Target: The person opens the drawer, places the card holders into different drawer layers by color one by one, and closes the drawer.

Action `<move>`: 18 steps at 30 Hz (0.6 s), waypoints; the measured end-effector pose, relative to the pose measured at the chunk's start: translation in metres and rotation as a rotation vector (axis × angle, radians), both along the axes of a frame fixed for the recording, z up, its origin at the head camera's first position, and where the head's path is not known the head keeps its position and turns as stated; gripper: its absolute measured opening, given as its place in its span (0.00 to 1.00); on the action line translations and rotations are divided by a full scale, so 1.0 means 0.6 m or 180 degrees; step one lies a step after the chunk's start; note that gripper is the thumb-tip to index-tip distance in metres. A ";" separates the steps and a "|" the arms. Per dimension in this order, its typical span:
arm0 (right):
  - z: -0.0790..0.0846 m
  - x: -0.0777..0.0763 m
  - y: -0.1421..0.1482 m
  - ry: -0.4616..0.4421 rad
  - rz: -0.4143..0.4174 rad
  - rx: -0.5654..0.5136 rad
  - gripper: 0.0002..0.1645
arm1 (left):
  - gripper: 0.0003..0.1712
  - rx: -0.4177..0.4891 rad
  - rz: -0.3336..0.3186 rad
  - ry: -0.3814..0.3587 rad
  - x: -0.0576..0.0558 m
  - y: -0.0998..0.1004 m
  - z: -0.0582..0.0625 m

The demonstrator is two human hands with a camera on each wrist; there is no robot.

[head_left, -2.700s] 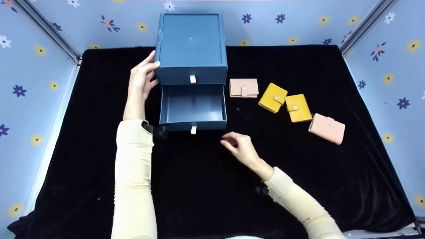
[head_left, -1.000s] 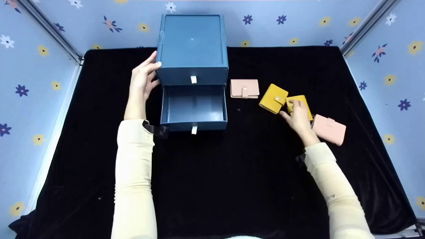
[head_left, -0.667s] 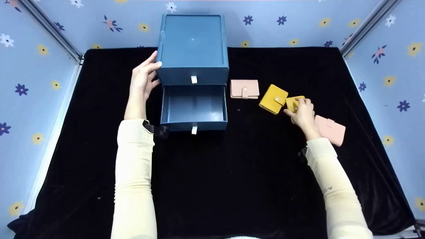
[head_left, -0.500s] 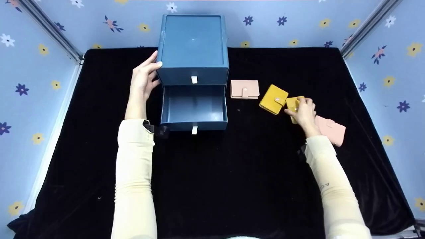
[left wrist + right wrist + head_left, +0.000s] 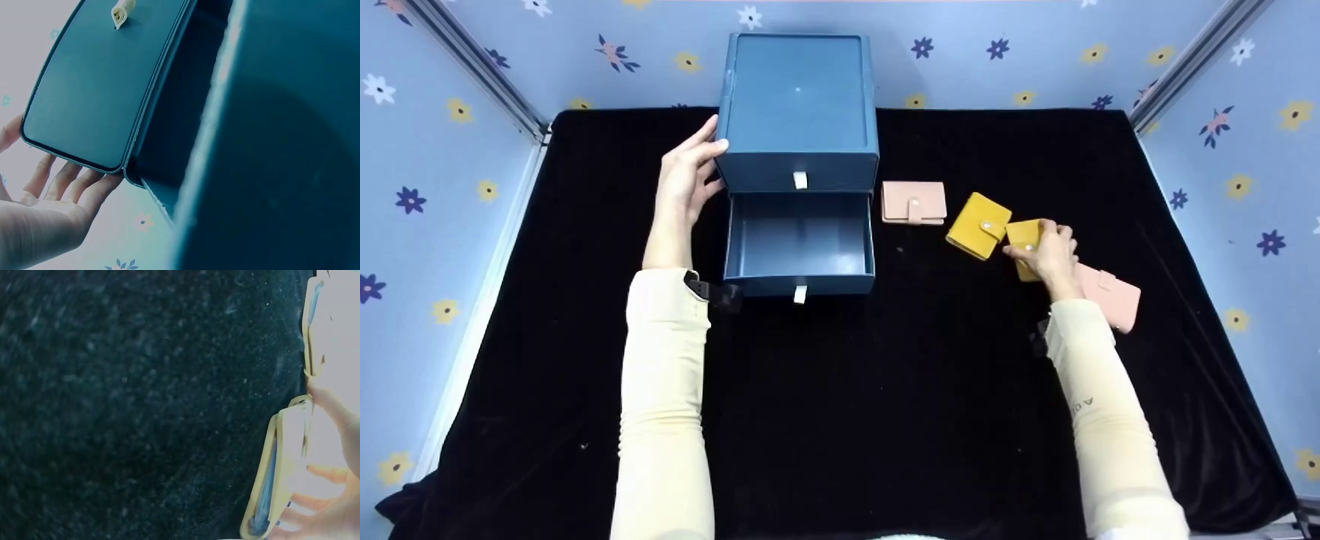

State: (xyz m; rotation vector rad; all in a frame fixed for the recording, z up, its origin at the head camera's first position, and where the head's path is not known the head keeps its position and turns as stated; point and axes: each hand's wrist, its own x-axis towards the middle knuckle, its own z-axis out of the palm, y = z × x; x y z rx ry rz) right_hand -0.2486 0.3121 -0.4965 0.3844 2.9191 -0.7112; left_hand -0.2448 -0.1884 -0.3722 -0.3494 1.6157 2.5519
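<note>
A blue two-drawer box [image 5: 799,94] stands at the back, its upper drawer pushed in and its lower drawer [image 5: 800,283] pulled out with nothing visible inside. My left hand [image 5: 682,176] rests against the box's left side, fingers spread and thumb at the front top corner; its fingers also show beside the drawer front [image 5: 84,112] in the left wrist view. Over to the right, my right hand [image 5: 1051,255] grips a small yellow snap wallet [image 5: 1023,234] between thumb and fingers, covering its right part. The right wrist view shows a wallet's edge [image 5: 281,455] beside the fingers.
Another yellow wallet [image 5: 979,225] lies just left of the gripped one. A pink wallet [image 5: 913,201] sits beside the box, and a second pink wallet [image 5: 1114,300] is partly behind the right wrist. Black cloth [image 5: 870,420] covers the table; flowered walls enclose it.
My right hand has gone from in front of the open drawer over to the right-hand yellow wallet and closed around it. The left hand stays against the box.
</note>
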 end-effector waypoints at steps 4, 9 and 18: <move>-0.001 -0.001 0.003 -0.0085 0.0018 -0.0075 0.56 | 0.34 0.0015 0.0053 -0.0027 -0.004 -0.002 -0.004; -0.002 0.001 0.004 -0.0110 0.0100 -0.0063 0.58 | 0.34 -0.0019 0.0029 0.0001 -0.003 -0.001 -0.001; -0.006 0.007 0.002 0.0288 0.0173 0.0077 0.45 | 0.33 0.0017 0.0007 -0.0040 0.001 0.003 0.004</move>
